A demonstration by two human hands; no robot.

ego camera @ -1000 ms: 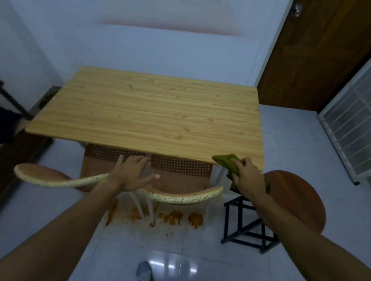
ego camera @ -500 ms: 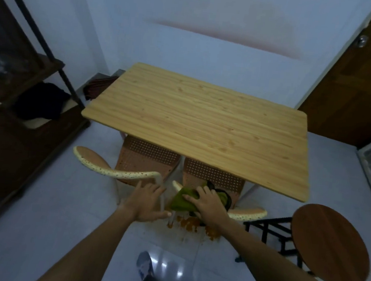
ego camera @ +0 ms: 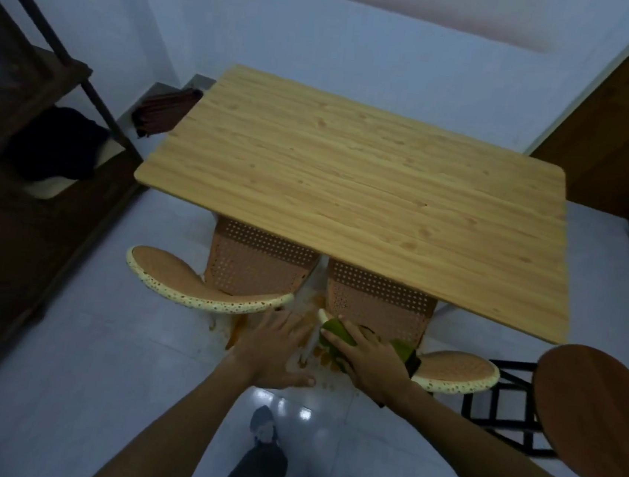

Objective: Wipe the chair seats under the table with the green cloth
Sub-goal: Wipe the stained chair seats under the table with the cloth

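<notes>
Two bare hands reached down toward the backs of two chairs pushed under the wooden table [ego camera: 368,189]. The left hand [ego camera: 278,347] was spread wide, fingers apart and palm down, with nothing held; it hovered in the gap between the chairs, its fingertips close to the right end of the left chair's speckled backrest [ego camera: 199,288] — whether they touched it I could not tell. The right hand [ego camera: 368,356] was pressed, fingers partly spread, on the green cloth [ego camera: 338,332], which lay bunched over the top rail of the right chair's backrest [ego camera: 462,372]. A piece of the cloth showed in front of the fingers and another piece beside the wrist.

Both forearms came from the bottom of the view and were stretched forward, almost straight, the hands near each other but not touching. The perforated orange seats [ego camera: 260,261] of both chairs were partly hidden under the table edge. Orange stains [ego camera: 239,325] marked the pale floor below the hands — and a round wooden stool [ego camera: 593,419] stood at the right, well apart from the cloth.
</notes>
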